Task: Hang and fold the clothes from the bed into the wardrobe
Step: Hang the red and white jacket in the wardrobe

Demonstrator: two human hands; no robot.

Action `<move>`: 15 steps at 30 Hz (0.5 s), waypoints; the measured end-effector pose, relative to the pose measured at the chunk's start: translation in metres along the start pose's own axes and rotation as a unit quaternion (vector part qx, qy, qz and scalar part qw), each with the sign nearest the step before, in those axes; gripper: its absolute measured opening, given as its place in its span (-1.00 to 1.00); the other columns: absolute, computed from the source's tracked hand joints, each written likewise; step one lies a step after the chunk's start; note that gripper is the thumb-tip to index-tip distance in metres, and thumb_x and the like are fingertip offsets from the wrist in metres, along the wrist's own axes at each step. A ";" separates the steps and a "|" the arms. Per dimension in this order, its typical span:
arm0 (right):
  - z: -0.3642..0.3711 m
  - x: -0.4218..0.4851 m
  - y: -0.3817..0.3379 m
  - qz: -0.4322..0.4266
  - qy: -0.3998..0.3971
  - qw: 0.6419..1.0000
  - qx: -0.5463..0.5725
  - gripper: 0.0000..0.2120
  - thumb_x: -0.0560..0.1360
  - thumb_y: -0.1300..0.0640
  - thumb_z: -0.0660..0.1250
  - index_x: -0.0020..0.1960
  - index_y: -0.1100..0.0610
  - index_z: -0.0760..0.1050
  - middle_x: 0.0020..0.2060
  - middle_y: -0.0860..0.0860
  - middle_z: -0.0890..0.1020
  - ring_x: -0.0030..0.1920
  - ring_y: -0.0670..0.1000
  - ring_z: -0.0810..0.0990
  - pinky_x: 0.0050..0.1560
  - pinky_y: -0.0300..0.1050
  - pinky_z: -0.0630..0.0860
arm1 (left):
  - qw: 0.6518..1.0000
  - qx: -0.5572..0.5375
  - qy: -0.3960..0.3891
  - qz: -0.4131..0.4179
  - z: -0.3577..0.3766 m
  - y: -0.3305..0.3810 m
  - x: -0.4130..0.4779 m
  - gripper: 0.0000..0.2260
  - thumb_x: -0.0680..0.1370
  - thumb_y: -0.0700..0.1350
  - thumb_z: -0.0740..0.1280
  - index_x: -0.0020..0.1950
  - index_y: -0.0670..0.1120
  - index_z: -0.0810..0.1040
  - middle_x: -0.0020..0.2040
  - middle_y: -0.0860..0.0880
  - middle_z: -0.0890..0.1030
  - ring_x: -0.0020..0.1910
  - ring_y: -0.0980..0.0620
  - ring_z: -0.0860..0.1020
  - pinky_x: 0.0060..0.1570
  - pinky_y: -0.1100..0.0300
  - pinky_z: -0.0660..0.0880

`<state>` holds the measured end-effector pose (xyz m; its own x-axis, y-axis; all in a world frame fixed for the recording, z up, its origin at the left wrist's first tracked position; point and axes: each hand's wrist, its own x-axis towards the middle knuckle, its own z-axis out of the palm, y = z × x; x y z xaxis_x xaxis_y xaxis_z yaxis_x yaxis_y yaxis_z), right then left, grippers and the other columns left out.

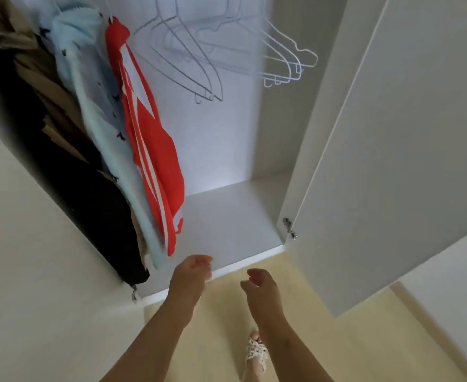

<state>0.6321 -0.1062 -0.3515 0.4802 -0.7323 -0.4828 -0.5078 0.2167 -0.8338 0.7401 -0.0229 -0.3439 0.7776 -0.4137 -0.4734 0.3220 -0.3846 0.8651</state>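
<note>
I face an open white wardrobe. On its left side hang a red garment with white stripes, a light blue fleecy garment and darker black and beige clothes. Several bare white wire hangers hang on the right part of the rail. My left hand is low by the wardrobe's front edge, just below the red garment's hem, fingers loosely curled and holding nothing. My right hand hovers beside it over the floor, also loosely curled and holding nothing. The bed is out of view.
The wardrobe's right door stands open and juts toward me. Its left door is open at my left. The floor is pale yellow. My foot in a patterned slipper shows below my right forearm.
</note>
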 end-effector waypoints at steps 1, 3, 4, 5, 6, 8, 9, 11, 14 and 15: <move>-0.008 -0.012 0.015 0.016 0.026 0.999 0.012 -0.72 0.51 0.22 0.27 0.21 0.09 0.45 0.05 -0.02 0.53 -0.01 -0.03 0.52 -0.02 -0.19 0.44 | 0.999 0.014 -0.029 -0.009 0.008 -0.010 -0.011 -0.84 0.50 -0.26 0.28 -0.13 -0.01 0.56 -0.23 -0.01 0.57 -0.25 0.05 0.54 -0.34 0.28 0.42; -0.028 -0.034 0.045 0.047 0.069 0.996 0.043 -0.76 0.51 0.22 0.27 0.16 0.09 0.47 -0.03 -0.06 0.53 -0.14 -0.13 0.49 -0.22 -0.27 0.39 | 0.994 0.054 -0.088 -0.021 0.028 -0.025 -0.034 -0.85 0.50 -0.25 0.29 -0.14 0.00 0.56 -0.23 -0.02 0.58 -0.25 0.07 0.55 -0.31 0.26 0.43; -0.039 -0.046 0.059 0.060 0.089 0.992 0.059 -0.78 0.51 0.22 0.27 0.15 0.10 0.47 -0.07 -0.07 0.52 -0.18 -0.17 0.46 -0.27 -0.31 0.36 | 0.990 0.076 -0.116 -0.023 0.039 -0.031 -0.047 -0.85 0.50 -0.25 0.29 -0.13 0.00 0.56 -0.20 -0.02 0.59 -0.23 0.07 0.56 -0.26 0.24 0.43; -0.051 -0.059 0.073 0.071 0.111 0.988 0.078 -0.79 0.51 0.23 0.26 0.14 0.11 0.47 -0.11 -0.07 0.52 -0.20 -0.17 0.45 -0.29 -0.32 0.34 | 0.985 0.097 -0.141 -0.023 0.051 -0.036 -0.060 -0.85 0.50 -0.24 0.28 -0.12 0.00 0.56 -0.18 -0.02 0.60 -0.21 0.07 0.57 -0.23 0.22 0.43; -0.064 -0.071 0.086 0.080 0.133 0.983 0.099 -0.80 0.51 0.24 0.26 0.13 0.13 0.47 -0.14 -0.07 0.52 -0.21 -0.15 0.45 -0.30 -0.31 0.34 | 0.979 0.116 -0.165 -0.017 0.064 -0.042 -0.073 -0.85 0.50 -0.24 0.27 -0.11 0.00 0.56 -0.17 -0.01 0.60 -0.19 0.08 0.57 -0.22 0.23 0.43; -0.091 -0.094 0.112 0.102 0.179 0.969 0.138 -0.81 0.50 0.25 0.25 0.11 0.14 0.47 -0.18 -0.06 0.51 -0.21 -0.09 0.47 -0.30 -0.28 0.35 | 0.967 0.152 -0.207 0.004 0.089 -0.052 -0.102 -0.85 0.51 -0.23 0.26 -0.09 0.00 0.56 -0.15 0.02 0.60 -0.16 0.07 0.58 -0.20 0.24 0.44; -0.103 -0.107 0.125 0.112 0.201 0.961 0.151 -0.81 0.50 0.25 0.25 0.11 0.14 0.47 -0.19 -0.06 0.51 -0.19 -0.07 0.48 -0.30 -0.26 0.36 | 0.960 0.168 -0.226 0.017 0.100 -0.057 -0.117 -0.85 0.52 -0.22 0.25 -0.08 0.00 0.56 -0.14 0.03 0.59 -0.14 0.06 0.58 -0.19 0.23 0.44; -0.129 -0.135 0.150 0.124 0.242 0.946 0.177 -0.81 0.49 0.24 0.26 0.10 0.13 0.47 -0.19 -0.06 0.52 -0.17 -0.04 0.49 -0.29 -0.25 0.36 | 0.943 0.200 -0.263 0.039 0.125 -0.068 -0.148 -0.83 0.53 -0.22 0.22 -0.07 0.01 0.56 -0.14 0.04 0.59 -0.10 0.03 0.58 -0.16 0.20 0.46; -0.171 -0.186 0.193 0.140 0.298 0.914 0.235 -0.81 0.48 0.23 0.25 0.08 0.11 0.47 -0.21 -0.04 0.52 -0.22 -0.06 0.47 -0.30 -0.25 0.34 | 0.914 0.246 -0.319 0.056 0.172 -0.089 -0.199 -0.83 0.53 -0.21 0.22 -0.11 0.03 0.55 -0.16 0.01 0.59 -0.06 -0.04 0.58 -0.13 0.18 0.45; -0.185 -0.207 0.210 0.148 0.318 0.902 0.253 -0.83 0.48 0.23 0.25 0.06 0.09 0.47 -0.23 -0.03 0.52 -0.24 -0.06 0.47 -0.31 -0.25 0.34 | 0.901 0.259 -0.342 0.062 0.190 -0.099 -0.220 -0.84 0.53 -0.20 0.23 -0.12 0.02 0.55 -0.17 -0.01 0.59 -0.06 -0.06 0.58 -0.12 0.18 0.44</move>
<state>0.2938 -0.0292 -0.3768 -0.2118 -0.7816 -0.5867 -0.0786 0.6120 -0.7870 0.4349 -0.0502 -0.3568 0.2179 -0.8238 -0.5234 -0.1764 -0.5607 0.8090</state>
